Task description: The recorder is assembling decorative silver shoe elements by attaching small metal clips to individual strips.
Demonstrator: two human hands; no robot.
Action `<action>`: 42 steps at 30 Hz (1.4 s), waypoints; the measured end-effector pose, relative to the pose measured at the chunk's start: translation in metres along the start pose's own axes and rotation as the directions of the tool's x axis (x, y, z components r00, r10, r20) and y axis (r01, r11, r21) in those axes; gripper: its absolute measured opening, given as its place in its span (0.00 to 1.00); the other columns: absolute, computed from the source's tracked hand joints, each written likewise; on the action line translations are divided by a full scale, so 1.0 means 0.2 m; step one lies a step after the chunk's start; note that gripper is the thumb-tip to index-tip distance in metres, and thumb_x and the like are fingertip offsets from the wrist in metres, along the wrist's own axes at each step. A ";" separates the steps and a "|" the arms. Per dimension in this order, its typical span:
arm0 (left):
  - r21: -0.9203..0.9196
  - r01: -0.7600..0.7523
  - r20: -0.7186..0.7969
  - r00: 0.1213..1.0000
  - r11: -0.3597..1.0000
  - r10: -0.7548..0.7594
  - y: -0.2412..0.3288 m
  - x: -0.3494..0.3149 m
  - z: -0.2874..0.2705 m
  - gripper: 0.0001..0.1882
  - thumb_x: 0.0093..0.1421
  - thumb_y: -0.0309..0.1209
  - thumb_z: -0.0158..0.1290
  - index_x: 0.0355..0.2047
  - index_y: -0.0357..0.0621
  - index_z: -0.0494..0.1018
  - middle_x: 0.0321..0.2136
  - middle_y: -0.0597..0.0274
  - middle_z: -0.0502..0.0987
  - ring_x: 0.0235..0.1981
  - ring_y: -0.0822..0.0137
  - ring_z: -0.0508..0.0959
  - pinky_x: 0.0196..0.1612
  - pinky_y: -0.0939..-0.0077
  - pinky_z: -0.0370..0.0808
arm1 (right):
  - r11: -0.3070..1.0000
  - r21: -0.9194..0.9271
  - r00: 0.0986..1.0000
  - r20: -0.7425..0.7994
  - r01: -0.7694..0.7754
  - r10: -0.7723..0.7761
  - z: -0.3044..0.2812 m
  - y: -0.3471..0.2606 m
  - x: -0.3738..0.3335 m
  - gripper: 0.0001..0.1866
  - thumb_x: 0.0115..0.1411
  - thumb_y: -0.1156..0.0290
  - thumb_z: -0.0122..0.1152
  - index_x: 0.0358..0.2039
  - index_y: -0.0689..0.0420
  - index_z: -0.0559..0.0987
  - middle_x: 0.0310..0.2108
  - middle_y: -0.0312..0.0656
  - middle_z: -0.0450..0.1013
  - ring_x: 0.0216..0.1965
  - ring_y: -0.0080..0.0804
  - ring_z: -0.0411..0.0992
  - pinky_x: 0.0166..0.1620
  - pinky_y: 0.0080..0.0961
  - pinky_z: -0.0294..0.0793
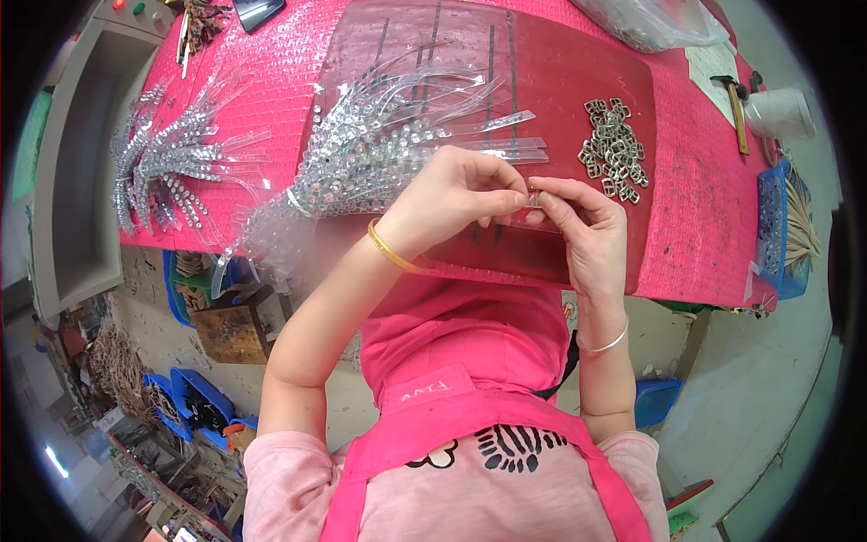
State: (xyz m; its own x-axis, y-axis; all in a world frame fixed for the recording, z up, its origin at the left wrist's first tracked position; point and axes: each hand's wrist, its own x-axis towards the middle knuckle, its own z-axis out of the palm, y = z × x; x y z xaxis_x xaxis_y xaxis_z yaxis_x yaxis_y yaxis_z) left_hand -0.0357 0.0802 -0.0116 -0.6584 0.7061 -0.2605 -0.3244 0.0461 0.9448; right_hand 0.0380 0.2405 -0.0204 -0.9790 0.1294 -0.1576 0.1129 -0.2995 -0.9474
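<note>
Over the near edge of the dark red mat, my left hand and my right hand meet fingertip to fingertip. Both are closed in a pinch. Between them is a small shiny metal buckle, partly hidden by my fingers, with what looks like the end of a clear strap at it. A large bundle of clear straps set with rhinestones lies beside my left hand, tied near its lower end, loose ends fanned toward the far right. Beyond my right hand is a loose pile of small silver buckles.
A second bundle of rhinestone straps lies at the left of the pink-covered table. The red mat covers the middle. At the right are a hammer, a white cup and a blue basket. A plastic bag sits at the back.
</note>
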 end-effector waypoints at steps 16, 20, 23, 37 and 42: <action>0.214 -0.052 -0.062 0.996 0.975 0.067 0.04 -0.12 0.00 0.07 0.50 0.25 0.52 0.28 0.33 0.73 0.21 0.58 0.75 0.25 0.73 0.74 0.33 0.79 0.71 | 1.000 0.009 0.998 0.058 -0.027 0.026 0.05 0.03 -0.03 0.07 0.52 0.80 0.56 0.33 0.65 0.76 0.27 0.39 0.74 0.26 0.21 0.71 0.32 0.13 0.70; 0.323 -0.102 -0.102 0.985 0.941 0.142 -0.01 -0.14 -0.01 0.06 0.52 0.24 0.52 0.28 0.33 0.73 0.24 0.62 0.75 0.28 0.75 0.74 0.34 0.82 0.70 | 0.999 -0.036 0.998 0.053 -0.027 0.029 0.06 0.03 -0.04 0.07 0.51 0.80 0.57 0.32 0.65 0.76 0.26 0.38 0.73 0.26 0.20 0.71 0.32 0.13 0.70; 0.315 -0.032 -0.134 0.988 0.948 0.078 0.02 -0.16 -0.01 0.05 0.50 0.24 0.53 0.27 0.34 0.74 0.24 0.60 0.75 0.29 0.72 0.74 0.35 0.80 0.69 | 0.998 -0.059 0.998 0.061 -0.025 0.028 0.06 0.03 -0.04 0.06 0.51 0.81 0.57 0.32 0.65 0.77 0.26 0.38 0.73 0.26 0.20 0.71 0.32 0.13 0.70; -0.167 0.019 -0.318 0.945 0.986 -0.072 -0.08 -0.39 0.07 0.11 0.55 0.26 0.50 0.36 0.31 0.71 0.23 0.61 0.74 0.21 0.76 0.73 0.24 0.84 0.71 | 0.573 -0.637 0.839 0.240 0.516 -0.489 0.26 0.04 -0.08 0.11 0.45 0.84 0.58 0.31 0.59 0.76 0.25 0.43 0.70 0.26 0.33 0.71 0.27 0.23 0.70; -0.349 0.009 -0.255 0.961 0.937 -0.105 -0.08 -0.43 0.05 0.14 0.57 0.25 0.47 0.43 0.30 0.68 0.22 0.62 0.72 0.23 0.76 0.72 0.27 0.85 0.70 | 0.583 -0.624 0.843 0.263 0.520 -0.470 0.28 0.05 -0.08 0.13 0.46 0.84 0.57 0.34 0.59 0.75 0.26 0.43 0.71 0.27 0.36 0.71 0.29 0.25 0.70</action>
State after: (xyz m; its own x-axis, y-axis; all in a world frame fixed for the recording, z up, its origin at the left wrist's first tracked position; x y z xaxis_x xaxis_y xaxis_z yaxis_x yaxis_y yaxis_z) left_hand 0.0315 0.0260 -0.0019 -0.7723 0.4934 -0.4001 -0.5473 -0.1970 0.8134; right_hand 0.0458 0.1823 -0.0126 -0.9226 0.0013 0.3858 -0.3373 0.4829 -0.8081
